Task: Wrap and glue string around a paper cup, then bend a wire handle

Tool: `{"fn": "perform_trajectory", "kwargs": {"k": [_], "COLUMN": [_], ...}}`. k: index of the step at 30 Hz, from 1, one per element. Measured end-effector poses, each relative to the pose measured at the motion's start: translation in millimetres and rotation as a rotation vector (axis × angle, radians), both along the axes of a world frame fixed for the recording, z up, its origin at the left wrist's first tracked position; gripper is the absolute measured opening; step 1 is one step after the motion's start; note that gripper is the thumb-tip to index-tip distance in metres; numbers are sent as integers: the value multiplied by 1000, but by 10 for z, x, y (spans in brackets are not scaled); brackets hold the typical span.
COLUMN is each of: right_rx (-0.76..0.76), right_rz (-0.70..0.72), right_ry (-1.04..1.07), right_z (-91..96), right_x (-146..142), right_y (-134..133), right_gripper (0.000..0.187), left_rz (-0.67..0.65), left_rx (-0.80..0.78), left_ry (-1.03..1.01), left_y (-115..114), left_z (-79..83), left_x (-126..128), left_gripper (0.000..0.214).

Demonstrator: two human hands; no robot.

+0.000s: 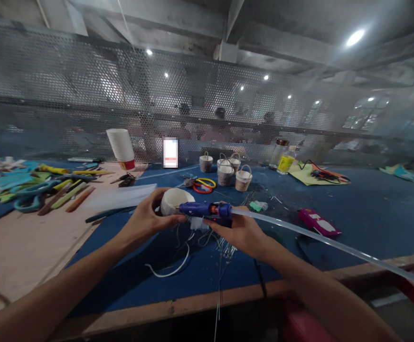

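Blue plastic makes up the glue gun (205, 209) that we grip in our right hand (242, 232), with our fingers wrapped around its handle. A long, clear glue stick (299, 230) pokes out of its back and goes past the desk's front edge. Our left hand (152, 213) is clamped around a small white cup (171, 202). We hold it over the desk (367, 223), between the front and back edges. The gun's tip is right by the cup's rim, but we cannot tell if they touch.

Under our hands we see a curly white strip (173, 271) and thin wires (228, 248). Some wires hang over the front edge. Closer to the back edge, we have scissors (210, 182) with red and yellow handles, and little baskets (225, 175) with loop handles. A stack of paper cups (120, 145) leans near the back left corner.
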State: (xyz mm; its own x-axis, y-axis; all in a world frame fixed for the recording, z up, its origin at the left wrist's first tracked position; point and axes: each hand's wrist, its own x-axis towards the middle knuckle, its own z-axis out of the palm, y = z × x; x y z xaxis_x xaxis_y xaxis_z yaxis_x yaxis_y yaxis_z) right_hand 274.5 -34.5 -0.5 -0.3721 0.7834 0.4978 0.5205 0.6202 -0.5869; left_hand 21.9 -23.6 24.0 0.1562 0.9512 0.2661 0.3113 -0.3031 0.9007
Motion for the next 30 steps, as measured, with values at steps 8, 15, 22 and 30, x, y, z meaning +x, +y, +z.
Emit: {"fn": "perform_trajectory", "kwargs": {"k": [8,15,22,30], "right_rx": [-32,-14,54,4], "right_rz": [46,71,-67,17], "right_ry": [-106,-92,-29,-4], "right_z": [173,191,102,76], "right_x": [53,69,61,20], "right_y": [-101,-68,-4,-41], "right_gripper": [21,18,27,20], "left_rz": [-6,-26,-26,-19], "left_rx": [-1,-15,8,5], "left_ry": [17,1,13,33], "left_y": [-1,2,77,36], "left_z": [-14,-17,-101,-49], "left_x": [-3,-10,-61,-37], "left_gripper": [65,67,73,70]}}
